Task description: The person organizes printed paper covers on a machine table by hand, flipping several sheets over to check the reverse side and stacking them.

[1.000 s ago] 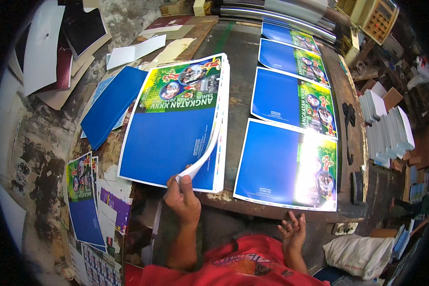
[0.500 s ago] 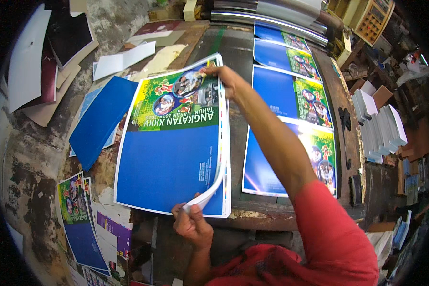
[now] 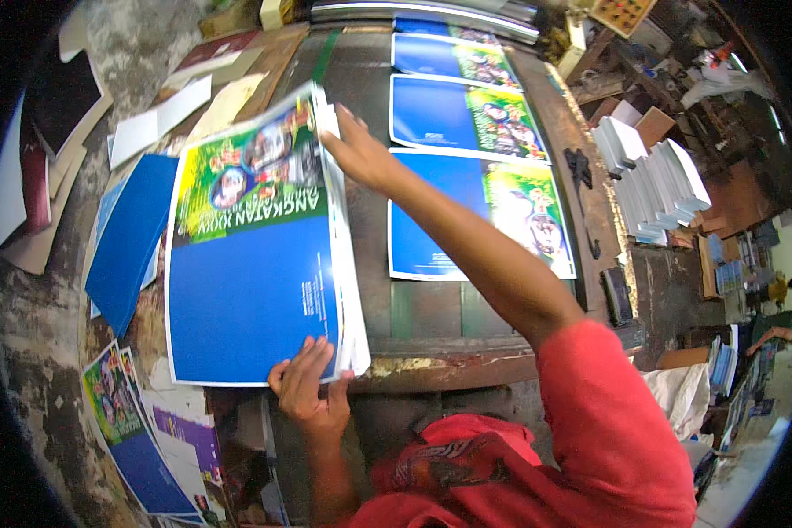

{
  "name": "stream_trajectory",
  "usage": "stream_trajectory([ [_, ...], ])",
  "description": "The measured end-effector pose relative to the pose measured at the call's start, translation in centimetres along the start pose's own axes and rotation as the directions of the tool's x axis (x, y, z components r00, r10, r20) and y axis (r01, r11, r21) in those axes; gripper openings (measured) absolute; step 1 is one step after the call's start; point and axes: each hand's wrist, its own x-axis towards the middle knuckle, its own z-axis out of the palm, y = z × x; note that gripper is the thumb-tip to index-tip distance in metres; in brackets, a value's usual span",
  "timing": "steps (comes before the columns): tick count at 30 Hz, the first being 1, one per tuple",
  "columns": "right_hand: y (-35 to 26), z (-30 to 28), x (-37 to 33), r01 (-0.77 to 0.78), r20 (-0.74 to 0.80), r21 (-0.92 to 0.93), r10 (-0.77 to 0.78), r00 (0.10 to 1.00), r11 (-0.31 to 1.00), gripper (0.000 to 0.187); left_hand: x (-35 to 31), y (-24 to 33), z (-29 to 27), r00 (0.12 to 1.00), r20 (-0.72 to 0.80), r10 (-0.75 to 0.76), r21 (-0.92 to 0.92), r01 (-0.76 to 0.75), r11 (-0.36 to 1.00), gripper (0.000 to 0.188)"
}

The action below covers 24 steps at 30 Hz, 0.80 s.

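Note:
A stack of printed sheets, blue on the near half with a green and yellow picture panel on the far half, lies on the table to the left of centre. My left hand rests at its near right corner. The left fingers lie stretched on the top sheet, with the thumb apart beside the edge. Along the far right edge is my right hand, fingers extended and slightly blurred, thumb side against the paper. The stack's right edges are uneven and fanned.
Right of the stack, a row of similar sheets runs toward metal rollers. A blue sheet and paper scraps lie left. More prints hang low at left. White stacks stand beyond the table's right edge.
The top sheet's curled right edge now lies down, and my left hand has gone from pinching its corner to resting on it. The row of sheets has shifted toward the rollers.

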Motion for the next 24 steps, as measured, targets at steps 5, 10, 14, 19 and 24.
stream_trajectory([
  [5,11.1,-4.5,-16.2,-0.085,0.227,-0.612,0.277,0.934,0.787,0.068,-1.1,-0.4,-0.4,0.998,0.065,0.008,0.066,-0.012,0.998,0.023],
  [10,17.5,-16.4,-22.9,-0.624,-0.359,-0.700,0.585,0.728,0.347,0.068,-1.8,-1.2,-1.4,0.927,-0.030,-0.373,-0.348,0.340,0.873,0.022],
  [14,14.5,-17.1,-25.5,-0.526,-0.180,-0.310,0.494,0.851,0.792,0.062,-0.3,1.5,-2.3,0.974,-0.058,-0.220,-0.293,0.194,0.936,0.022],
  [19,-3.3,-11.5,-29.8,-0.536,0.446,0.721,0.298,0.844,0.439,0.060,-0.3,4.5,-3.0,0.899,0.372,0.233,-0.198,-0.169,0.966,0.021],
  [24,-3.0,-7.4,-34.6,-0.473,0.377,0.878,0.502,0.778,0.075,0.030,-0.6,5.7,-2.1,0.911,0.335,0.240,0.058,-0.274,0.960,0.049],
])
